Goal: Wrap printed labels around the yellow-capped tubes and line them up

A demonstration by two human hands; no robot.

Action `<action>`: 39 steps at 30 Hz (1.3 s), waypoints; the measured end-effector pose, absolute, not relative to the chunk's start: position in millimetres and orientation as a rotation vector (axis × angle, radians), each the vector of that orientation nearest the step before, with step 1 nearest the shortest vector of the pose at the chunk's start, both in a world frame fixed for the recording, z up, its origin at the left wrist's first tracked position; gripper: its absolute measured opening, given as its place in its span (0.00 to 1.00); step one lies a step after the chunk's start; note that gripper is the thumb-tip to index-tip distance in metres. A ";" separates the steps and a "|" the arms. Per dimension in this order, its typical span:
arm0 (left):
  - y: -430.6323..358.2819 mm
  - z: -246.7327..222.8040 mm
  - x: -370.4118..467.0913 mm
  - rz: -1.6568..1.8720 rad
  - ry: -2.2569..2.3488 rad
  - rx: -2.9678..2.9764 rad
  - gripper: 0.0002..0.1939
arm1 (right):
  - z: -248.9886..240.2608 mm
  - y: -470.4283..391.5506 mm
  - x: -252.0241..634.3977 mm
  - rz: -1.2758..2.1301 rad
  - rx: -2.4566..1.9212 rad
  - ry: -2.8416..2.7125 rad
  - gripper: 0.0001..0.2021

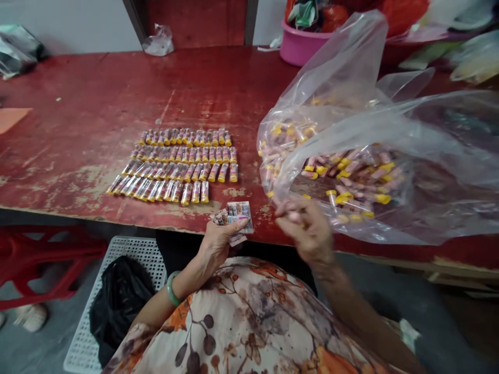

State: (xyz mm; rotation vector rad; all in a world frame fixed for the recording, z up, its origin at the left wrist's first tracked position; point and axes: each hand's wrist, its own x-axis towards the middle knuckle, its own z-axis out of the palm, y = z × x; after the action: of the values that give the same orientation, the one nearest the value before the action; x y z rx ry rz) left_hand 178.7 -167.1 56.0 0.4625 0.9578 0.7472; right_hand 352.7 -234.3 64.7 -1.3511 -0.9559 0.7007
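My left hand [222, 238], a green bangle on its wrist, is closed on small printed cards [240, 210] at the table's front edge. To the right, my right hand [306, 228] is blurred, its fingers pinched round a small pinkish piece [295, 216] beside the mouth of a clear plastic bag [429, 150]. Many small pink tubes with yellow caps [353, 166] lie loose in that bag. Left of my hands, clear yellow-ended tubes [187, 170] lie side by side in several rows on the red table [78, 130].
A pink basin [302, 45] with items stands at the back right, near more plastic bags. A crumpled clear bag [159, 41] lies at the back. Below left are a red stool [42, 259] and a black bag [120, 301] on a white perforated crate [80, 332].
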 end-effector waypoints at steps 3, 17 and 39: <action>-171.5 57.5 178.9 0.776 0.942 0.474 0.18 | 57.5 -221.4 308.3 0.947 -1.346 -0.891 0.16; -169.5 55.5 159.9 0.849 0.939 0.407 0.19 | 47.4 -213.3 321.2 0.984 -1.417 -1.186 0.13; -166.8 71.2 168.3 0.851 0.974 0.336 0.11 | 41.1 -246.6 316.2 0.004 -1.236 -1.808 0.17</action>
State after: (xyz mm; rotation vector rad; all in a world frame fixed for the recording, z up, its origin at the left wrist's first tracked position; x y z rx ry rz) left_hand 168.3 -166.8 71.2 0.3363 0.9745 0.8506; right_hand 316.2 -246.6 41.1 -1.2363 -1.8079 0.0042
